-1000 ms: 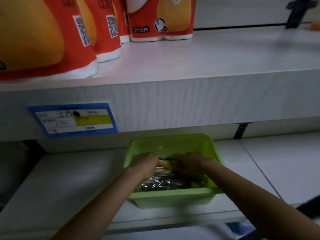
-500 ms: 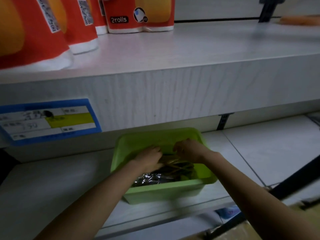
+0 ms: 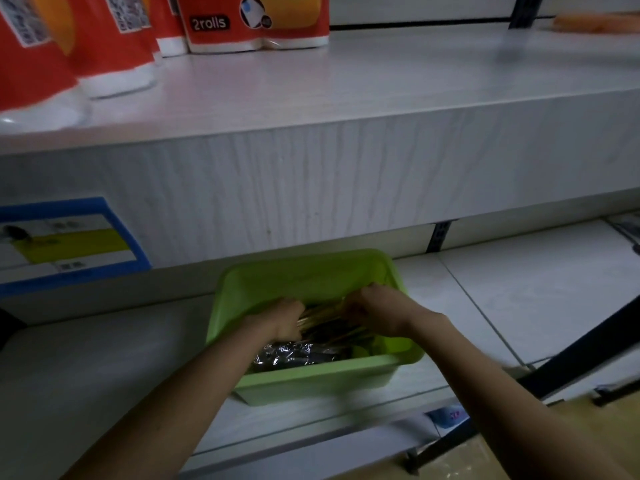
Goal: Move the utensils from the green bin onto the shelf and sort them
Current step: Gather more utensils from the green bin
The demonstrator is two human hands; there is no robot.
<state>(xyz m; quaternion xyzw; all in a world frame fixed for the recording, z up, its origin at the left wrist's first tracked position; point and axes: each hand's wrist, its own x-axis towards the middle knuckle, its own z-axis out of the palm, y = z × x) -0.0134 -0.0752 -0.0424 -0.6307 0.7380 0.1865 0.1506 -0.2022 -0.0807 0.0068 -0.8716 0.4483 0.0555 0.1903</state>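
A green bin (image 3: 304, 271) stands on the lower shelf (image 3: 86, 368), under the thick upper shelf (image 3: 346, 98). Both my hands are inside the bin. My left hand (image 3: 282, 318) and my right hand (image 3: 372, 306) each close on one end of a bundle of thin wooden chopsticks (image 3: 322, 315) stretched between them. Under the bundle lie dark utensils and a crinkled silver-wrapped pack (image 3: 294, 353) near the bin's front wall. The bin's bottom is mostly hidden.
Red paper-roll packs (image 3: 256, 22) line the upper shelf's back left. An orange object (image 3: 595, 22) lies at its far right. A blue price label (image 3: 65, 244) is stuck to the shelf's front edge. A black bracket (image 3: 438, 235) and a dark bar (image 3: 588, 351) are at the right.
The view has drifted right and down a little. My hands have spread apart inside the bin, and the chopstick bundle now shows stretched between them.
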